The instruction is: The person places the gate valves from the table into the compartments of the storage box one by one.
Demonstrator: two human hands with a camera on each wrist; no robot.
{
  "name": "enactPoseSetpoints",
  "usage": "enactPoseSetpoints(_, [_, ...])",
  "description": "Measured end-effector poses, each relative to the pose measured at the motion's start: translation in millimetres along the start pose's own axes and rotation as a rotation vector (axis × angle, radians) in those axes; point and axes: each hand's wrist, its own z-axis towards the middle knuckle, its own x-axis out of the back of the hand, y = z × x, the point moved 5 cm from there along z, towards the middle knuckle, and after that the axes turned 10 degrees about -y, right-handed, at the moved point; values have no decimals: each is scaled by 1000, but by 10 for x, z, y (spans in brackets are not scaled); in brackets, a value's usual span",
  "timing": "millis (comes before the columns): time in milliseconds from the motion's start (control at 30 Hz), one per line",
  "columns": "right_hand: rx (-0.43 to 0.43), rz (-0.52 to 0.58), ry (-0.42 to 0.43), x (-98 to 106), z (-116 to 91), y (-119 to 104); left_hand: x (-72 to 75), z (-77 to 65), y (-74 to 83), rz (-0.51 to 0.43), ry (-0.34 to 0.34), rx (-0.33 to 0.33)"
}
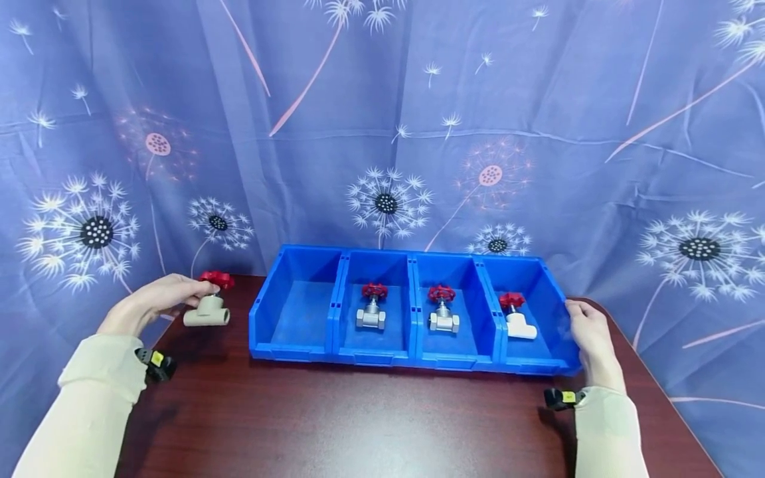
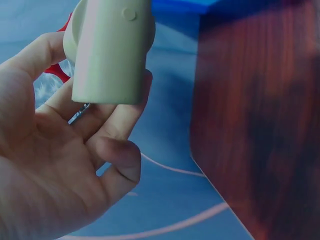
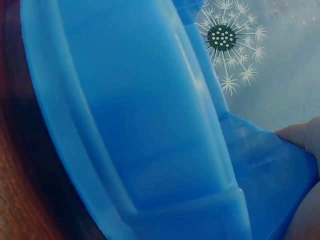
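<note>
My left hand (image 1: 158,299) holds a beige plastic stop valve (image 1: 209,312) with a red handwheel, raised to the left of a row of joined blue bins (image 1: 412,360). In the left wrist view the valve's tubular beige body (image 2: 112,55) sits between the thumb and fingers, its wheel partly hidden behind them. At the far right, my right hand (image 1: 592,335) grips the outer side wall of the end bin; the right wrist view shows fingers (image 3: 302,135) at that wall's edge. This end bin contains a white plastic valve (image 1: 520,325) with a red wheel.
Two metal valves with red handwheels, one on the left (image 1: 372,315) and one on the right (image 1: 443,317), lie in the middle bins. The leftmost bin (image 1: 305,312) shows its bare floor. Behind the dark wooden table (image 1: 370,418) hangs a blue dandelion-print curtain (image 1: 335,172).
</note>
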Motion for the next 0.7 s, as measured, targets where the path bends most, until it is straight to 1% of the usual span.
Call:
enactPoseSetpoints(133, [12,10,9,-4,9,-3,-24,28,164,48,0,-16])
enactPoseSetpoints(267, [12,6,10,-10,-3,-7,-59,79,313,93,4,-63])
enactPoseSetpoints(333, [9,3,13,-10,-13,-6,-74,104,381,98,14,-72])
enactPoseSetpoints(500, [12,-6,11,-3,-18,-10,-123,175,541,68,34,-84])
enactPoseSetpoints(633, [7,-5,10,6,-3,-10,-188,252,665,69,33,-121])
enactPoseSetpoints(700, [5,-1,10,5,10,-5,-229,286,723,64,27,-126])
